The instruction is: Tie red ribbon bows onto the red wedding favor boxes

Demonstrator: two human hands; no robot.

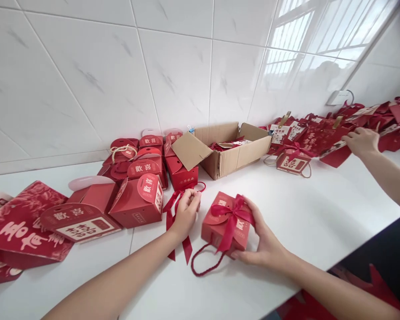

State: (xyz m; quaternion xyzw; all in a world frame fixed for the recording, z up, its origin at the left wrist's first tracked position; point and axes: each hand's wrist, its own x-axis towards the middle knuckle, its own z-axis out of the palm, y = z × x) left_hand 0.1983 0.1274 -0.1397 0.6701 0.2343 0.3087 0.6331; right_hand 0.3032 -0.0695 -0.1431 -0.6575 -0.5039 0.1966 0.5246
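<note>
My right hand [262,238] grips a red gift box [216,222] by its right side, thumb low and fingers behind. A dark pink ribbon bow [235,215] is tied across the top of the box. From its near side hangs a dark red cord handle [208,272], resting on the table. Just left of it, my left hand [187,208] is closed, fingertips pressed together over loose red ribbon [187,250] lying on the table. A thin red cord loop [202,186] shows by those fingertips. Whatever is inside the pinch is hidden.
Several red gift boxes [136,206] crowd the left, beside a larger patterned red box [30,226]. An open cardboard box [243,155] stands behind. A bowed box [291,162] sits at right, near another person's hand [363,140] among piled red packaging. A tiled wall [173,71] bounds the table.
</note>
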